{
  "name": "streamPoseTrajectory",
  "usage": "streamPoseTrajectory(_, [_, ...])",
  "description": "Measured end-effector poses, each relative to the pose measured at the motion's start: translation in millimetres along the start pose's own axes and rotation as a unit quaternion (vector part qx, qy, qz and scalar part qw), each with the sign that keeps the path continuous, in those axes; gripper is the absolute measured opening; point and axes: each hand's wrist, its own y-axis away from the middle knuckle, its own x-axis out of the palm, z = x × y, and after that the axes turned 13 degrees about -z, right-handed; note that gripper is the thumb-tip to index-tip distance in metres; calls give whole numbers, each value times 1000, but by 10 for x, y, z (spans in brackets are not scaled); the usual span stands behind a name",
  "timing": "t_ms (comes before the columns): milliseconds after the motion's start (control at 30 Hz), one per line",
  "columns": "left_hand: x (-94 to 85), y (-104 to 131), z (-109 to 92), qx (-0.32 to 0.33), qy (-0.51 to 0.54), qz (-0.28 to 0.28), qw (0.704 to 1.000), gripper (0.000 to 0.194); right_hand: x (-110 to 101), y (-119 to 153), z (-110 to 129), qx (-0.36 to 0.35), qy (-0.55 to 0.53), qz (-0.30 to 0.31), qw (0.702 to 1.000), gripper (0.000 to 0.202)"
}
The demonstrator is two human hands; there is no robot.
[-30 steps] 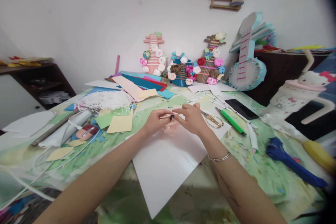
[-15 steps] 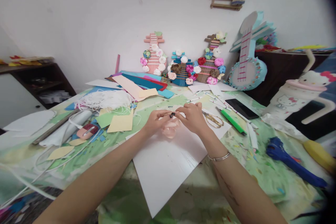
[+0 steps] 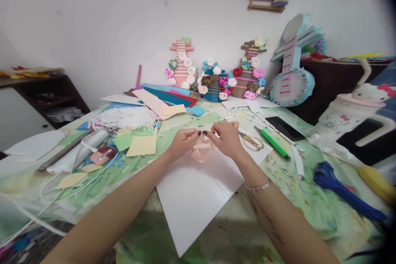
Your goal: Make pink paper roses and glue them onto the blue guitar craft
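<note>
Both hands meet above a white sheet (image 3: 198, 198) on the green-patterned tablecloth. My left hand (image 3: 185, 143) has thumb and forefinger pinched, and my right hand (image 3: 227, 137) pinches beside it, their dark-nailed thumbs nearly touching. What lies between the fingertips is too small to make out. Pale pink crumpled paper (image 3: 201, 153) shows just below the fingertips, over the top part of the sheet. Gold-handled scissors (image 3: 253, 143) lie right of my right hand.
Left are white string (image 3: 123, 119), coloured paper and an earbud case (image 3: 102, 154). To the right are a green cutter (image 3: 274, 142), a phone (image 3: 285, 128), a blue tool (image 3: 346, 189) and a cup (image 3: 346, 111). Flower-decorated paper instruments (image 3: 213, 80) stand behind.
My fingertips have shifted slightly, and the two thumbs now sit side by side with both dark nails showing. The pink paper below has turned a little.
</note>
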Motion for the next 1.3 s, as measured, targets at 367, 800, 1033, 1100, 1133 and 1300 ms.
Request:
streamPoseTrajectory(367, [-31,-12,24,-20,3,-51,998,26,-21,-2,38,18,-13,-26,999,39])
streamPoseTrajectory(800, [-20,23,26,58,-18,-37,997,22,-12,-13,12,17,6,-4,1000,40])
streamPoseTrajectory(1033, [-29,31,-26,61,-29,-36,997,20,2,-25,-1,32,-24,-7,999,39])
streamPoseTrajectory(1100, [-31,33,-35,57,-26,-31,998,20,2,-27,0,36,-33,-11,999,38])
streamPoseTrajectory(1133, [-30,34,-36,55,-25,-28,998,20,1,-28,1,38,-38,-11,999,37])
streamPoseTrajectory(1300, [-16,32,-22,59,-34,-26,997,20,-14,-33,4,43,-46,-4,998,35])
